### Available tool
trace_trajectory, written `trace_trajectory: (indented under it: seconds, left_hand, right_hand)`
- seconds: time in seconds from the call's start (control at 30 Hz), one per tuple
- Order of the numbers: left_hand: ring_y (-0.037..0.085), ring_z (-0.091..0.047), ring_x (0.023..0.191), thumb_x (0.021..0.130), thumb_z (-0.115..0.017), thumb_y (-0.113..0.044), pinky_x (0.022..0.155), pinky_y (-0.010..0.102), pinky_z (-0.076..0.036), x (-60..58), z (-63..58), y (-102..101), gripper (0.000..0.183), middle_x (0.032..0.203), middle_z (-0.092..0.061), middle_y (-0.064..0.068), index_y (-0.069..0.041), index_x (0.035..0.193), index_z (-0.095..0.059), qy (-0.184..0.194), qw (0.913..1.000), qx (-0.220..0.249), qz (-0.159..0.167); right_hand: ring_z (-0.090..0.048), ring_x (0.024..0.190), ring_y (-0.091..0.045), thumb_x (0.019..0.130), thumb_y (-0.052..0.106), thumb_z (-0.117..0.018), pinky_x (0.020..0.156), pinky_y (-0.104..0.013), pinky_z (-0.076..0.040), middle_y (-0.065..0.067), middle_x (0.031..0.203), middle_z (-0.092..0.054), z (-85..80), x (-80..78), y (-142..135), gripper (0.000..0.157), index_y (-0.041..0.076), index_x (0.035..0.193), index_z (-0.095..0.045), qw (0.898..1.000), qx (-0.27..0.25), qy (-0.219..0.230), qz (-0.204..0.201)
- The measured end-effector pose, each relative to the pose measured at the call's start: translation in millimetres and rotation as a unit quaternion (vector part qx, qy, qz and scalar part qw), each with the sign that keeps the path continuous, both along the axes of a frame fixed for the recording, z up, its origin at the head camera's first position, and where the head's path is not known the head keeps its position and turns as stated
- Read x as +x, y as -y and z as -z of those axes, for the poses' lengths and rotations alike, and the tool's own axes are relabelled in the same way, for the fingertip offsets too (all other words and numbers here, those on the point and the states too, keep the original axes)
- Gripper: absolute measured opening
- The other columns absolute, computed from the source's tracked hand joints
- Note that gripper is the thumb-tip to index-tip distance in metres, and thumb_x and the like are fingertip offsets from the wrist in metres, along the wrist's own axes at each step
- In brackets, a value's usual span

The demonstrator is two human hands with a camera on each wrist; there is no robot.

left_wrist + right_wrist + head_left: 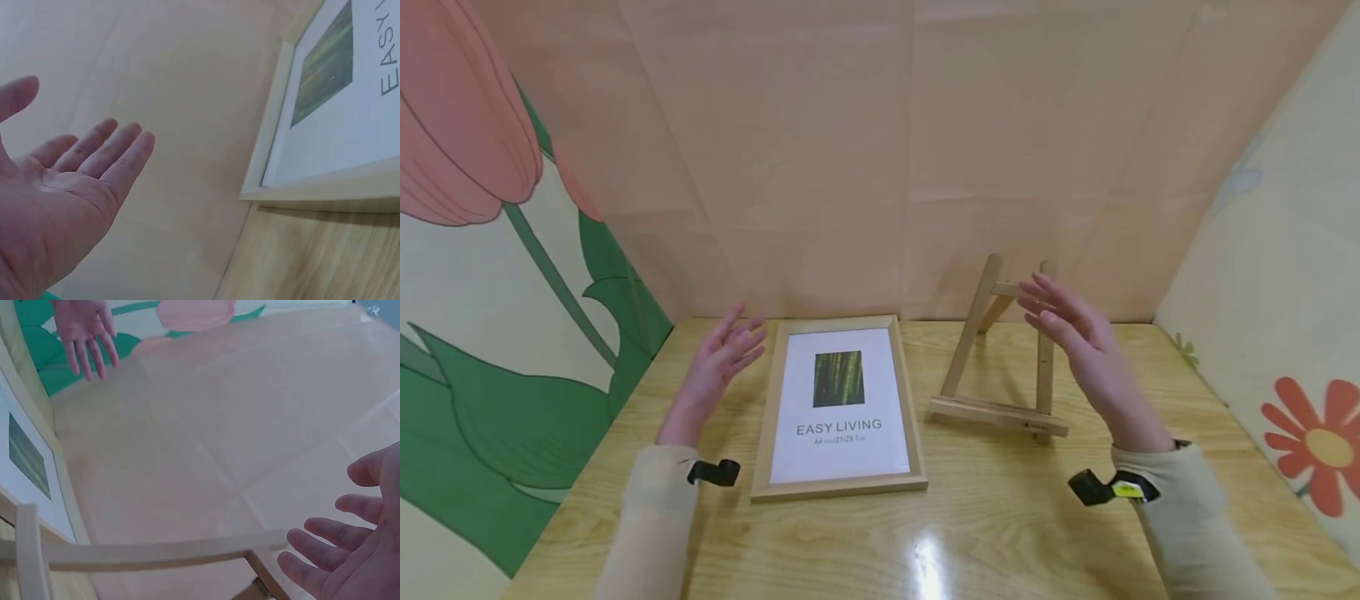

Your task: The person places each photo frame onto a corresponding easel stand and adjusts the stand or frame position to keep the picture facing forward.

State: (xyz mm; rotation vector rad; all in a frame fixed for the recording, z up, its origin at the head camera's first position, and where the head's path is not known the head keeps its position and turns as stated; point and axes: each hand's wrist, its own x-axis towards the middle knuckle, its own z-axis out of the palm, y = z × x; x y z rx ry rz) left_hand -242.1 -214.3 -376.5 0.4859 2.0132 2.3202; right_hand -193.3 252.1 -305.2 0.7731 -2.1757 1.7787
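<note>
A light wooden picture frame [842,493] lies flat on the table, its white sheet reading "EASY LIVING" below a small bamboo picture. To its right stands a small wooden easel [970,342] with a ledge across its front. My left hand [718,358] is raised left of the frame, fingers spread and holding nothing; the left wrist view shows its bare palm. On the other side, my right hand [1086,350] hovers by the easel's right leg, partly covering it in the head view. Its fingers are extended and nothing is in them; whether they touch the easel is unclear, though no grip shows.
The wooden table [1000,525] meets a pinkish cloth backdrop [820,167] right behind the frame and easel. A panel with painted tulips [467,133] rises at the left, and one with a red flower [1326,446] at the right.
</note>
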Motion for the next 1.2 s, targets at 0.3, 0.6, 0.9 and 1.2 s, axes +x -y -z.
trace_trajectory:
  seconds: [0.3,0.6,0.9,1.2]
  left_hand:
    - [0.034,-0.032,0.123,0.094,-0.043,-0.026,0.099,0.047,-0.028,2.9,7.7,-1,0.053,0.139,-0.028,0.02,-0.024,0.141,-0.019,0.012,0.9999,0.002,0.011]
    - [0.037,-0.03,0.124,0.096,-0.039,-0.025,0.1,0.047,-0.028,5.6,14.1,-1,0.049,0.139,-0.03,0.018,-0.023,0.141,-0.02,0.026,0.9993,0.015,0.021]
    - [0.037,-0.031,0.123,0.095,-0.041,-0.028,0.098,0.047,-0.03,8.6,21.3,1,0.049,0.138,-0.033,0.014,-0.022,0.14,-0.023,0.046,0.9989,0.003,0.005]
    - [0.036,-0.033,0.123,0.095,-0.041,-0.029,0.097,0.048,-0.031,8.1,30.3,10,0.049,0.137,-0.035,0.011,-0.021,0.14,-0.024,0.072,0.9974,0.002,0.003]
  right_hand:
    - [-0.032,0.121,-0.037,0.097,0.008,-0.031,0.099,-0.04,-0.031,-0.013,0.135,-0.038,15.4,0.4,24,0.04,0.007,0.137,-0.031,0.998,-0.015,0.02,-0.059]
    - [-0.032,0.122,-0.036,0.098,0.019,-0.031,0.098,-0.05,-0.027,-0.011,0.136,-0.038,33.2,-3.6,44,0.04,0.009,0.137,-0.032,0.995,-0.001,0.063,-0.082]
    - [-0.035,0.123,-0.03,0.097,0.033,-0.032,0.1,-0.048,-0.026,-0.006,0.136,-0.038,49.6,-9.3,67,0.043,0.014,0.136,-0.034,0.983,-0.007,0.152,-0.102]
    - [-0.037,0.121,-0.032,0.096,0.039,-0.033,0.1,-0.048,-0.026,-0.016,0.135,-0.036,65.5,-18.8,88,0.052,0.006,0.135,-0.033,0.959,-0.045,0.266,-0.089]
